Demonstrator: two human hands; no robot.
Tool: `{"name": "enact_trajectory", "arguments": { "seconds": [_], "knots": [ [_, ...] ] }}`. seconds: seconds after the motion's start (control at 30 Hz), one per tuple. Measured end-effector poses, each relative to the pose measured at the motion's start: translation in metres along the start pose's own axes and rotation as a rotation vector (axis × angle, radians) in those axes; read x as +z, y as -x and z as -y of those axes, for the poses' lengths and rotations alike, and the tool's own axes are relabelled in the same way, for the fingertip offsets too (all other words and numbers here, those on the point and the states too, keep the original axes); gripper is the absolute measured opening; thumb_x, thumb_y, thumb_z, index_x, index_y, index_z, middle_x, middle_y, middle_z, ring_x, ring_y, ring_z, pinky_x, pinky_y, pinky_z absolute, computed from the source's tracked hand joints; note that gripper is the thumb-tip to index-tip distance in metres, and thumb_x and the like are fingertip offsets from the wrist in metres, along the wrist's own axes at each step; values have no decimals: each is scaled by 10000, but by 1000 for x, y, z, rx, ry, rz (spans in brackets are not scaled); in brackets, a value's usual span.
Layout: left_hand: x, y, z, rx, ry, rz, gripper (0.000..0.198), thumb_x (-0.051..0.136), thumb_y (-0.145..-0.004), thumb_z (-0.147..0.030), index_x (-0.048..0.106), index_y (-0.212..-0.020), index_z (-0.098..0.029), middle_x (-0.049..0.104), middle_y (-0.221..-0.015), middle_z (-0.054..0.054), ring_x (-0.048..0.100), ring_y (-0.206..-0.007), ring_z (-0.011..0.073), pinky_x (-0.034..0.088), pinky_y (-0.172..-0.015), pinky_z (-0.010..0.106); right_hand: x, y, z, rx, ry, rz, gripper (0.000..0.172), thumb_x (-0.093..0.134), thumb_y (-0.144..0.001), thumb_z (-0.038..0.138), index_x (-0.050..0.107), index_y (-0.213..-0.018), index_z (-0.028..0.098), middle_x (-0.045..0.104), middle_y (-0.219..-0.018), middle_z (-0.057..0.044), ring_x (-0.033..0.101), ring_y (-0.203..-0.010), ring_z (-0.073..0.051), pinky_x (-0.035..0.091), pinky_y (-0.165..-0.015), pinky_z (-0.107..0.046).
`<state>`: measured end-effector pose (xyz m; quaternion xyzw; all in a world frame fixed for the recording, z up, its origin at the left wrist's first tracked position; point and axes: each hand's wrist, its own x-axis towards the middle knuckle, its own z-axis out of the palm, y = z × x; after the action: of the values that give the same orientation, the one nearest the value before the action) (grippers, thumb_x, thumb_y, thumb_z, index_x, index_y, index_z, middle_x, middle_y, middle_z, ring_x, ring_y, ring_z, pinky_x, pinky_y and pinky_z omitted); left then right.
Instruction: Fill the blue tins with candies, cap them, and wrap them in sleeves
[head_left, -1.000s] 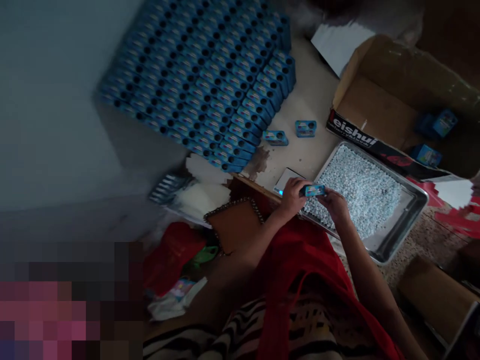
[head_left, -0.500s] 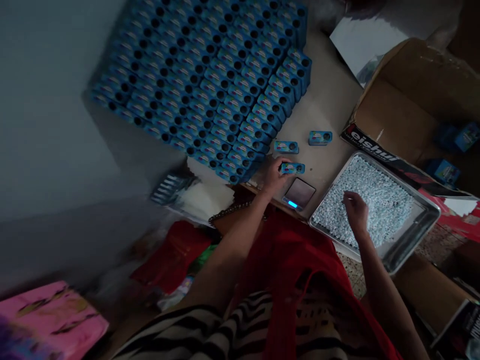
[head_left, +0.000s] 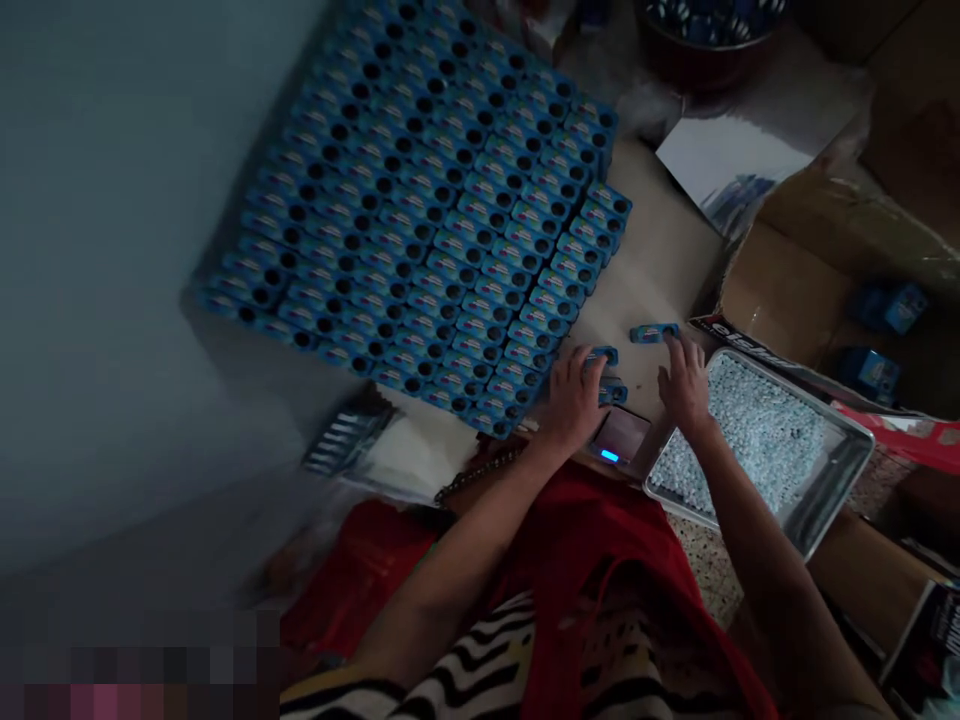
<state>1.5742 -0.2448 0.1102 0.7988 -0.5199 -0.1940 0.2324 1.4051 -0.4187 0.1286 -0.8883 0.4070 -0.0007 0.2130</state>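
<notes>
My left hand (head_left: 576,400) is curled at the ends of two small blue boxes beside the scale. Its fingers cover part of the upper blue box (head_left: 604,355), and its thumb is at the lower blue box (head_left: 615,391). My right hand (head_left: 686,385) has its fingers stretched and apart, their tips at the right end of a third blue box (head_left: 651,333). Just below the left hand's boxes lies a small digital scale (head_left: 624,436) with a lit blue display. A metal tray (head_left: 840,495) of pale blue-white pellets (head_left: 772,440) is right of the scale.
Tightly packed rows of blue boxes (head_left: 420,220) with round dark holes fill the table's left side. A cardboard carton (head_left: 787,250) with blue containers inside stands at the right. White sheets (head_left: 727,165) and a round tub (head_left: 705,60) of dark items are at the back.
My right hand has left the pellets and moved up-left to a blue box. My left hand has shifted slightly over the boxes by the scale. The whole view has moved downward.
</notes>
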Motion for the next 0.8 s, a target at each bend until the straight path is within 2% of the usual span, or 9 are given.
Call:
{"name": "enact_trajectory", "arguments": {
  "seconds": [0.1, 0.17, 0.23, 0.37, 0.5, 0.57, 0.67, 0.73, 0.8],
  "knots": [
    [5, -19, -4, -3, -80, 118, 1225, 1020, -678, -319, 388, -1713, -145, 313, -1787, 313, 276, -1687, 513, 251, -1361, 684, -9, -54, 9, -74, 171, 201, 683, 436, -965, 48, 512, -1638, 137, 519, -1660, -228, 417, -1574, -386, 475, -1195, -549],
    [13, -27, -5, -17, -136, 185, 1255, 1007, -705, -359, 340, -1747, -150, 306, -1785, 328, 286, -1675, 533, 235, -1350, 718, -14, -73, 17, -68, 243, 324, 599, 421, -986, 53, 611, -1544, 158, 664, -1480, -221, 562, -1426, -383, 531, -1071, -496],
    [20, -34, -4, -31, -182, 220, 1131, 948, -794, -393, 378, -1735, -133, 421, -1712, 339, 385, -1618, 533, 298, -1319, 715, -24, -86, 26, 1, 284, 364, 484, 479, -994, 93, 680, -1426, 173, 746, -1303, -198, 668, -1241, -366, 549, -959, -451],
    [24, -42, 3, -2, -219, 279, 909, 870, -893, -434, 497, -1671, -146, 614, -1513, 282, 596, -1390, 472, 471, -1207, 656, -63, -124, 50, 157, 323, 175, 365, 562, -994, 173, 689, -1335, 197, 774, -1210, -175, 720, -1099, -337, 546, -859, -396],
    [21, -43, 12, 66, -189, 320, 896, 881, -888, -455, 506, -1658, -192, 598, -1539, 246, 580, -1389, 443, 518, -1165, 614, -94, -211, 66, 140, 299, -52, 442, 536, -1012, 197, 628, -1441, 137, 741, -1309, -221, 694, -1177, -371, 564, -949, -457],
    [20, -43, 15, 88, -186, 319, 881, 881, -890, -434, 503, -1653, -210, 580, -1568, 234, 558, -1415, 435, 509, -1182, 607, -94, -264, 67, 69, 263, -60, 510, 541, -991, 160, 604, -1494, 103, 715, -1375, -246, 661, -1249, -387, 549, -1030, -505],
    [17, -45, 18, 112, -186, 375, 836, 897, -873, -373, 531, -1614, -246, 630, -1522, 189, 602, -1350, 401, 543, -1133, 570, -75, -328, 65, -44, 154, 3, 588, 603, -963, 154, 593, -1550, 118, 689, -1461, -232, 622, -1318, -383, 503, -1128, -546],
    [12, -47, 18, 127, -167, 437, 785, 894, -861, -301, 562, -1572, -272, 679, -1461, 150, 639, -1287, 372, 573, -1068, 534, -57, -353, 62, -76, -71, 70, 486, 676, -965, 215, 693, -1444, 139, 754, -1360, -181, 654, -1265, -343, 485, -1169, -532],
    [2, -49, 16, 124, -134, 481, 746, 877, -858, -248, 580, -1540, -296, 709, -1417, 123, 661, -1252, 353, 579, -1033, 515, -44, -365, 58, -64, -367, 77, 296, 751, -963, 311, 804, -1200, 141, 817, -1116, -126, 716, -1123, -299, 508, -1162, -497]
  ]
}}
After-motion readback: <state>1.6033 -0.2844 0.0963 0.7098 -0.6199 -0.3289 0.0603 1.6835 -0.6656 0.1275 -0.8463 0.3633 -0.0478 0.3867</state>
